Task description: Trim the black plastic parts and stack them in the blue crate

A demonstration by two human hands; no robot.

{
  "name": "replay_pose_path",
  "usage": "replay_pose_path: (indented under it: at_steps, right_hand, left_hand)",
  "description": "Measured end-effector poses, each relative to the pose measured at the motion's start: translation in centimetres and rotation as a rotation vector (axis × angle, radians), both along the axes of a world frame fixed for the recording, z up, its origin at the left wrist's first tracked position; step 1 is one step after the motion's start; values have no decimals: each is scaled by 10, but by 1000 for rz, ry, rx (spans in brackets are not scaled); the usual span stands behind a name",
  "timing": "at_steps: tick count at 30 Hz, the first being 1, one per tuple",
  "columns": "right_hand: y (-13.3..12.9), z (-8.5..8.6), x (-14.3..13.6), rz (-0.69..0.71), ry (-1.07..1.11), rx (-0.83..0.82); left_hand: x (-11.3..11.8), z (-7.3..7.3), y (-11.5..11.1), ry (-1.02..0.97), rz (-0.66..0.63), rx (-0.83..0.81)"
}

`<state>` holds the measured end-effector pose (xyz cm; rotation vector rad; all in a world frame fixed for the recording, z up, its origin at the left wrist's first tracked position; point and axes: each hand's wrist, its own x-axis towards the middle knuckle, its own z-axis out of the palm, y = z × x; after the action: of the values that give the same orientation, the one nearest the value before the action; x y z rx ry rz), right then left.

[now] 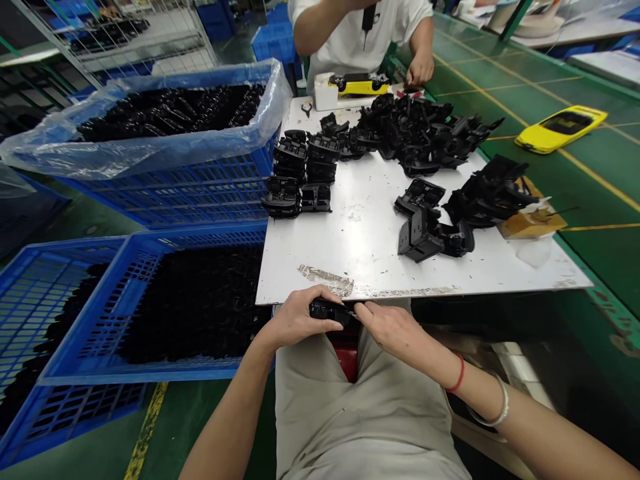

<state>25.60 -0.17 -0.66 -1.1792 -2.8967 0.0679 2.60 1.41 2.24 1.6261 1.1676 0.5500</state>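
Just off the near edge of the white table [345, 247], above my lap, my left hand [296, 315] grips a black moulded plastic part [327, 311] between thumb and fingers. My right hand [387, 325] is pinched closed at the part's right end. Something thin and light-coloured shows at its fingertips, too small to make out. Neat stacks of black plastic parts [316, 198], shaped like toy-car interiors, stand at the table's left. Nearer the right side lie more loose black parts [423, 235].
A jumbled heap of black parts [415, 133] covers the table's far side. Opposite sits a co-worker [350, 40], near a yellow toy car [363, 84] and pliers [307, 109]. Blue crates [200, 200] of black parts stand left. Another yellow car body [563, 129] rests on the green surface.
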Motion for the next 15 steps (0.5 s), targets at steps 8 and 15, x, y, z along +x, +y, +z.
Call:
replay_pose_path:
  at_steps: [8,15]
  right_hand:
    - [0,-1,4,19,-10,18]
    - [3,-3,1,20,-1,-21]
  left_hand:
    - [-3,-1,-1,-21,-6,-43]
    - [-2,0,0,-10,10,-79]
